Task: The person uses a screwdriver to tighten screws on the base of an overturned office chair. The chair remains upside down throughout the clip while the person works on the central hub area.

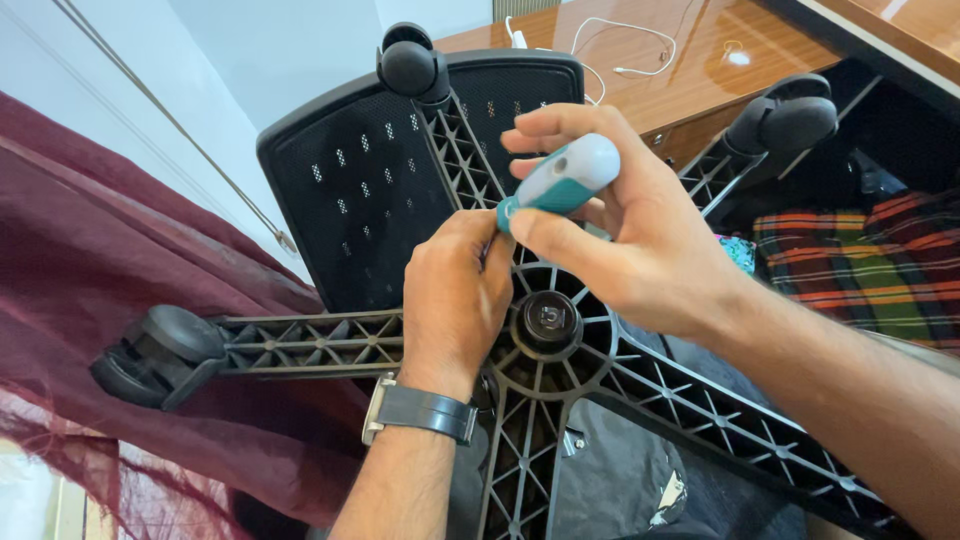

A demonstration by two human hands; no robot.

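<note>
I see an upturned office chair, its black ribbed plastic five-spoke base (pixel 560 400) facing me, the round hub (pixel 548 318) near the centre of my view. My right hand (pixel 630 235) is closed around a teal and white plastic screwdriver handle (pixel 560 182), thumb and fingers wrapped on it, the handle pointing down toward 7 o'clock. My left hand (pixel 455 295), with a grey strap watch (pixel 420 410) on the wrist, is curled just at 9 o'clock of the hub, fingertips pinched about the tool's front end; I cannot tell what they grip there. Black castor wheels sit at the spoke ends: one at 9 o'clock (pixel 150 355), one at 12 o'clock (pixel 410 65), one at 2 o'clock (pixel 790 115). Behind the spokes lies the black mesh chair seat (pixel 360 190). A glossy brown wooden desk (pixel 680 70) with a white cable (pixel 620 45) lies at 1 o'clock, a maroon curtain (pixel 110 240) at 9 o'clock, and a plaid cloth (pixel 860 270) at 3 o'clock.
</note>
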